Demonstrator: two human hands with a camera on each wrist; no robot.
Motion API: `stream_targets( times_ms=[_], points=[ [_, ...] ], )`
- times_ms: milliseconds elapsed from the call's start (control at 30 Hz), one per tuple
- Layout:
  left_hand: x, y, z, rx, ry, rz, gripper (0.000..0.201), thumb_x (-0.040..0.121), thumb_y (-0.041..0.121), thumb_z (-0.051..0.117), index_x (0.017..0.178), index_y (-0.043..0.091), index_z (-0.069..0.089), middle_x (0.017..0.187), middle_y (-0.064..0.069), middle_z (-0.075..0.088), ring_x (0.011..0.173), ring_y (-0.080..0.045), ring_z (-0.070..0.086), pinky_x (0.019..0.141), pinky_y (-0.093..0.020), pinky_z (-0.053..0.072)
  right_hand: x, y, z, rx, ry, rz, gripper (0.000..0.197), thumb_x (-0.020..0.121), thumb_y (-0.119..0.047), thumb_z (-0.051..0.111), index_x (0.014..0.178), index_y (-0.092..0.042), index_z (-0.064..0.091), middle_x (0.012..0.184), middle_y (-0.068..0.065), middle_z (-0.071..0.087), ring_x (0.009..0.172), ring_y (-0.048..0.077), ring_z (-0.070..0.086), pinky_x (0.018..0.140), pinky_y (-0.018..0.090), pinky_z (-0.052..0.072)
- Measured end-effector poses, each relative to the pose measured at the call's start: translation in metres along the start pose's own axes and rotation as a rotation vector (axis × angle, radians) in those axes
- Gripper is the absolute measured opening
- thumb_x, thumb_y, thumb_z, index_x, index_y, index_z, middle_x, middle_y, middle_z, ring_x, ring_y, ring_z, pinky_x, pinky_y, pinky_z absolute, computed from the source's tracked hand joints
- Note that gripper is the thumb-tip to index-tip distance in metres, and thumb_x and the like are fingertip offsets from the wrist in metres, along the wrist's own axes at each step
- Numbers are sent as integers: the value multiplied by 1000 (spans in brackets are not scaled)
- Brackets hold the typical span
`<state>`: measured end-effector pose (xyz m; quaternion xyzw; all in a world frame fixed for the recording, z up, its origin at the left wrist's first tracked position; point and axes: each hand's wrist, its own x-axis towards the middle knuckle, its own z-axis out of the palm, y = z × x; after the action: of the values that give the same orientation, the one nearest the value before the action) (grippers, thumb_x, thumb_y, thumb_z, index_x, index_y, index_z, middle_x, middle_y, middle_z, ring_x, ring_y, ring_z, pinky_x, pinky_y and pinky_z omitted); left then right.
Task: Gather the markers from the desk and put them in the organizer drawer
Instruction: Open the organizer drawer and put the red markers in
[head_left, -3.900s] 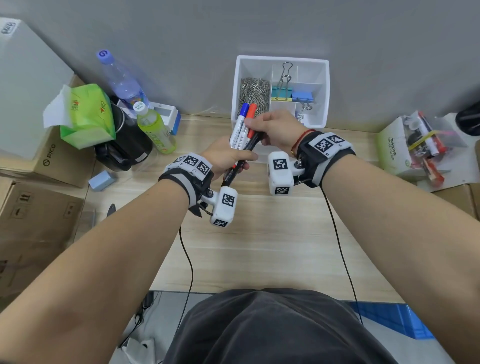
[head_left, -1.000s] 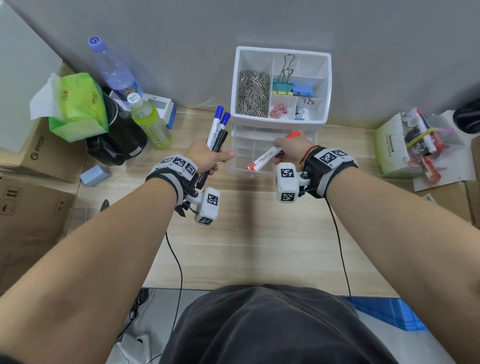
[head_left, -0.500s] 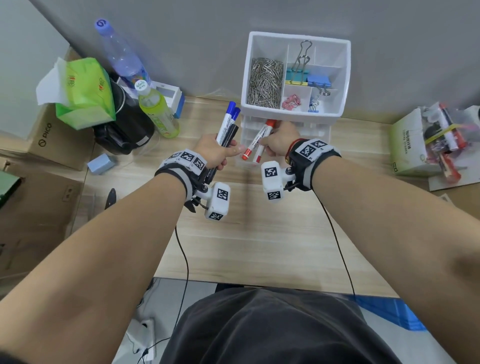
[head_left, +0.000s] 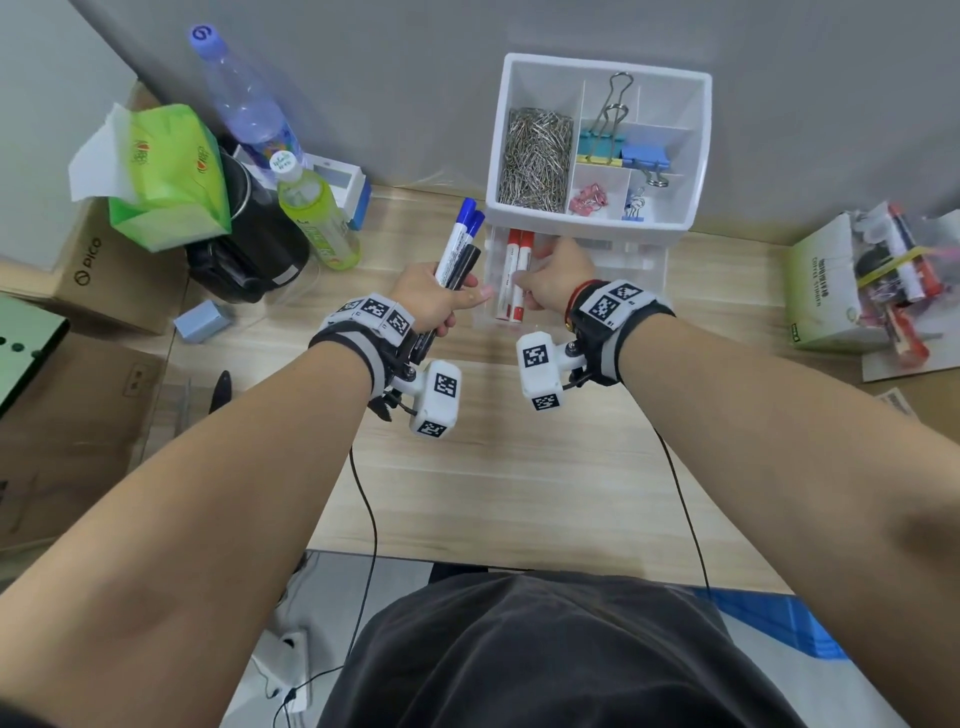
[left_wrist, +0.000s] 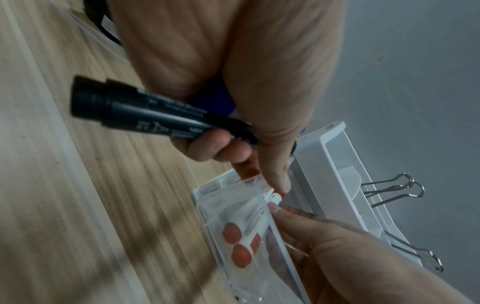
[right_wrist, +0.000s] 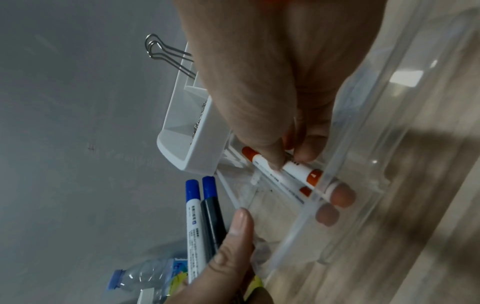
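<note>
The right hand (head_left: 556, 280) is reaching into the clear organizer drawer (head_left: 644, 270), which is pulled out from under the white organizer tray (head_left: 696, 156). Its fingers (right_wrist: 306, 152) are pinching the two red markers (head_left: 517, 275), which are lying side by side at the drawer's left end, butts towards the drawer's front wall. Looks like they're just being set down, not released yet.

The left hand (head_left: 431, 304) is waiting just left of the drawer, fingers clenched round a bundle of two blue markers (head_left: 462, 234) and what I'm reading as two black markers (left_wrist: 145, 111), caps pointing up and away. The thumb is sticking out towards the drawer's left edge; can't tell if it's actually touching.

Handling-wise, my take: these are light, stiff plastic barrels, smooth and round, so they're going to roll and slide against each other. A bundle held in a fist can fan out if the grip loosens. I'd be taking hold mid-barrel, not by the caps, and laying them in parallel to the red ones, same direction. The drawer is thin clear plastic and probably light too, so it might scoot on the worktop (head_left: 519, 493) if nudged.

About half the markers are in, by my count.
</note>
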<state>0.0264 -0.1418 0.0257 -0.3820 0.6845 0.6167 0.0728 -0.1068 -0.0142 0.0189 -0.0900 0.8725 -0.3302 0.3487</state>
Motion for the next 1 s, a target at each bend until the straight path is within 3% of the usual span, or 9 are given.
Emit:
stream_targets(
  times_ms=[67,200,400,500,567,667,800,900,1000],
  points=[
    [2,-1,0,6,0,-3,37,75,36,83,94,11,64,61,-2,54,44,-11,47,41,-23,41,-5,-2,-2,43,-23,10,31,80,-21,75,102,-17,53,99,13,72,87,29,72,83,47,60],
    [4,-2,-1,14,-9,-26,36,74,40,83,88,14,63,70,-7,57,46,-13,47,41,-23,40,-12,-5,-8,139,-102,6,35,86,1,67,120,-3,60,100,19,67,70,25,66,77,40,62],
    [-2,8,1,-48,-37,-145,43,80,49,75,98,13,61,72,-2,62,44,-8,42,37,-19,36,-16,-8,-18,103,-136,-53,47,85,1,69,130,1,56,91,13,62,64,21,61,58,28,58],
    [-3,10,1,-60,-45,-193,49,80,54,73,105,14,61,70,-3,66,43,-9,42,37,-19,35,-22,-8,-24,0,-193,-136,56,85,-18,76,133,-3,54,112,14,64,82,25,63,72,37,56],
    [-2,11,1,-82,-49,-201,50,80,52,74,108,14,60,70,-4,66,44,-9,41,37,-20,34,-31,-9,-31,-196,-285,-234,68,80,-36,80,136,-9,53,128,7,60,105,20,60,89,32,49],
    [-2,13,0,-80,-43,-213,49,79,51,75,107,14,59,70,-3,66,44,-9,41,38,-20,35,-43,-9,-39,-477,-392,-323,88,68,-40,88,141,-15,47,137,-1,50,116,15,51,95,26,38],
    [-1,15,1,-90,-14,-211,43,80,47,76,101,13,59,70,-3,63,44,-9,42,37,-19,35,-46,-2,-40,-647,-321,-362,72,66,-21,88,129,-20,53,134,2,51,118,22,53,99,35,45],
    [1,17,2,-98,7,-195,36,83,45,74,94,15,57,74,-3,63,45,-9,43,36,-19,36,-45,1,-42,-682,-178,-411,45,70,-20,84,107,-22,59,115,1,56,106,24,58,87,36,48],
    [4,19,4,-120,33,-182,32,85,44,73,93,17,58,75,-2,64,46,-10,43,37,-20,36,-46,1,-50,-751,5,-421,34,74,-30,81,91,-21,53,99,2,59,91,27,60,75,36,48]
  ],
)
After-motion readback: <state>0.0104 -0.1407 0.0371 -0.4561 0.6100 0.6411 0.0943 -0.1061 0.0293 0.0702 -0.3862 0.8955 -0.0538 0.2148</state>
